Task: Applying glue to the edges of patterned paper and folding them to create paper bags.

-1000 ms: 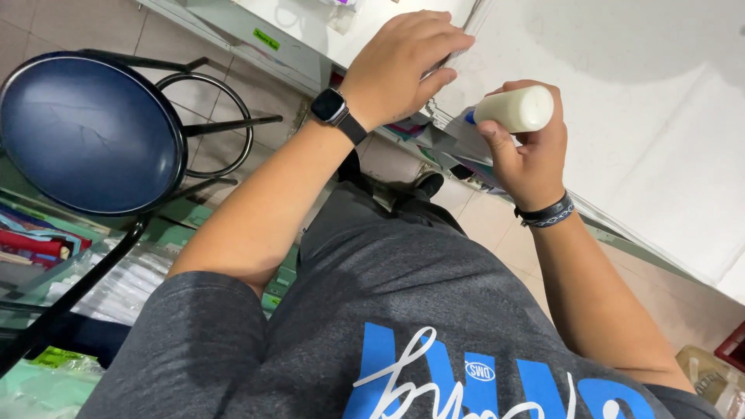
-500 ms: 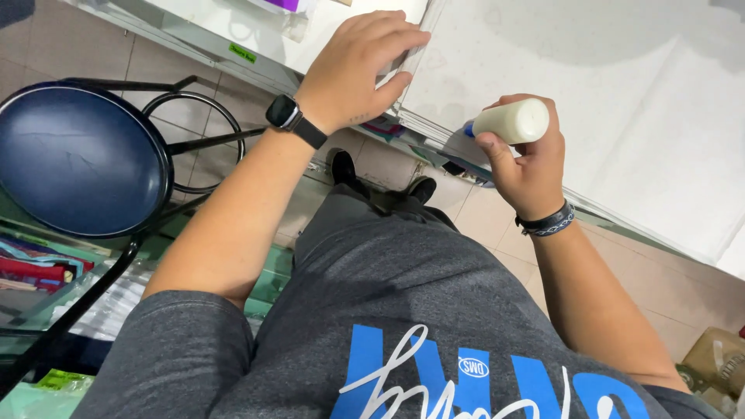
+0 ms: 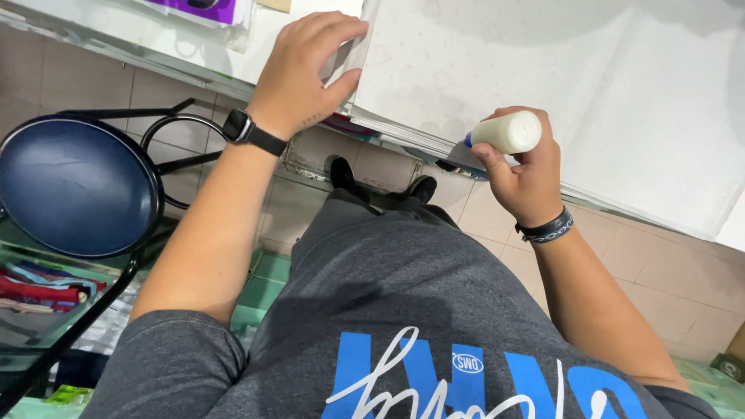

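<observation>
I observed the right hand (image 3: 528,174) clenched around a white bottle (image 3: 506,132). The bottle lay on its side in the grip, its blue tip pointing left, at the near edge of the paper stack (image 3: 543,77). The thumb lay under the bottle near the tip; the fingers wrapped over the far side. A dark bracelet (image 3: 546,229) sat on that wrist.

The left hand (image 3: 303,74) rested on the left corner of the stack. Its fingers (image 3: 341,27) were spread and bent, tips on the top sheet, the thumb pressed against the stack's edge. It grasped nothing that I could make out. A black watch (image 3: 242,128) sat on that wrist.

The stack lay on a white worktop (image 3: 116,35), overhanging its near edge. A purple item (image 3: 206,9) lay at the worktop's far left.

Below, on the tiled floor (image 3: 497,217), a round blue stool (image 3: 74,186) stood left of the person. Two black shoes (image 3: 380,182) showed beneath the worktop edge. The grey shirt (image 3: 403,310) carried blue and white print.
</observation>
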